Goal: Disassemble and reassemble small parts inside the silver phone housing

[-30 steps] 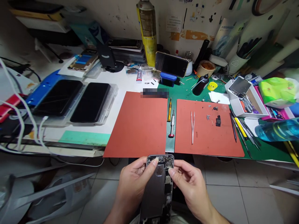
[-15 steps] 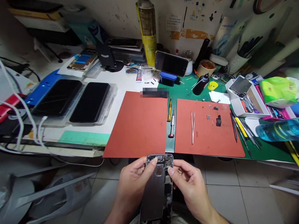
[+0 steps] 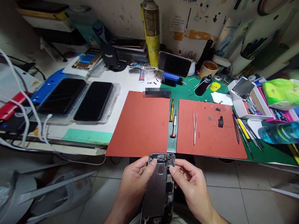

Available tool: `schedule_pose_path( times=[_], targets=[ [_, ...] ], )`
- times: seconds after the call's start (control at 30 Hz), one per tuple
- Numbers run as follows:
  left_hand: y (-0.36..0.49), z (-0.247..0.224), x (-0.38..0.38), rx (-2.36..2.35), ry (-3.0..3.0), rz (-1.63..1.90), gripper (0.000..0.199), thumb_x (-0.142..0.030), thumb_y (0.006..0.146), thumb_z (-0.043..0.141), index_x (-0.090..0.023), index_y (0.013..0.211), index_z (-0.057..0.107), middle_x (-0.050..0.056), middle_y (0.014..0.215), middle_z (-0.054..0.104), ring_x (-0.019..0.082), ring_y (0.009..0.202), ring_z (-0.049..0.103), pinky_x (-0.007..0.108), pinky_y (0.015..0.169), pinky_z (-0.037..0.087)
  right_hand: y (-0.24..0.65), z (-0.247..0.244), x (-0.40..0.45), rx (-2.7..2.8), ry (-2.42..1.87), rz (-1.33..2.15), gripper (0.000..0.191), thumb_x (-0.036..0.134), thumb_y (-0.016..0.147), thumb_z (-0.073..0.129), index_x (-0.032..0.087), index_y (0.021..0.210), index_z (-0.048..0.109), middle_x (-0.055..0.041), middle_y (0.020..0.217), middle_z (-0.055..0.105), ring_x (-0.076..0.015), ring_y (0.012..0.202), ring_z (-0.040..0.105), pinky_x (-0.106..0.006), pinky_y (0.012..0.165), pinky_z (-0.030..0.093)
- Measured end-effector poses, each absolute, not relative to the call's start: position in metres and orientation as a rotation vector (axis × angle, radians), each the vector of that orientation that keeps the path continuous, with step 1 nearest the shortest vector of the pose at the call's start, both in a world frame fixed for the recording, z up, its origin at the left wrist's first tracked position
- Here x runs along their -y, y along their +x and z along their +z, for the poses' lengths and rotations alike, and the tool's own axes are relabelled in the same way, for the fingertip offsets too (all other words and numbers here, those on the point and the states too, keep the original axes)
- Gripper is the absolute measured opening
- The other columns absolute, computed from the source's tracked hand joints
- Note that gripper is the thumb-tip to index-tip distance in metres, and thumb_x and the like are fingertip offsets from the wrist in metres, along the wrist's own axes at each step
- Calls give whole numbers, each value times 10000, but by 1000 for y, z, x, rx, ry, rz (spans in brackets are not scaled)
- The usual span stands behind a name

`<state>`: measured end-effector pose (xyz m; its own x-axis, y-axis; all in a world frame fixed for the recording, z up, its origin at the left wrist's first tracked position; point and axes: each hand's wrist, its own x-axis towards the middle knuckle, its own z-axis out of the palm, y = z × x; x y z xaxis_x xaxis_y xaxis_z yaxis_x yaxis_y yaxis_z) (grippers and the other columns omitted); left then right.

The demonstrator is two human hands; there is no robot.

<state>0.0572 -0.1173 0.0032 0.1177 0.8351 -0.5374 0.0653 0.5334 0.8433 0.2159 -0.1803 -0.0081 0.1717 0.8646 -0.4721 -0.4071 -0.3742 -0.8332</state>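
Note:
An opened smartphone is held in front of me just below the desk edge, its dark battery and inner boards exposed. My left hand grips its upper left side, thumb pressed on the inside near the top. On the opposite edge my right hand holds it, with the thumb on the parts beside the battery. The fingers behind the phone are hidden. Beyond it on the desk lie a left red mat and a right red mat, the latter bearing tweezers and small phone parts.
Between the mats lie a gold screwdriver and a silver screwdriver. Two black phones rest on clear cases at left, the nearer one beside white cables. Pens and picks, a blue bottle and a white box stand right.
The view has shifted slightly, so the desk appears a little further right. Both hands keep their hold on the phone, and the left thumb has moved slightly.

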Motion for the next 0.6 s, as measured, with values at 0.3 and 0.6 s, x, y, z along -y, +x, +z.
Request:
schedule_pose_path(
  times=[0.3,0.6],
  targets=[
    [54,0,119,-1285,741,614,589,-673,725,870,-142,978,850,78,765,793,204,630,701,261,587,574,216,-5,179,503,-1345,1447,474,607,819,888,172,1001,844,-20,699,673,-133,618,549,-258,574,505],
    [51,-3,119,-1348,845,597,567,-672,762,828,-137,947,856,86,775,795,237,695,728,262,595,570,216,-6,179,481,-1346,1455,470,595,812,895,169,1005,845,-19,697,675,-128,612,543,-251,566,495]
  ],
)
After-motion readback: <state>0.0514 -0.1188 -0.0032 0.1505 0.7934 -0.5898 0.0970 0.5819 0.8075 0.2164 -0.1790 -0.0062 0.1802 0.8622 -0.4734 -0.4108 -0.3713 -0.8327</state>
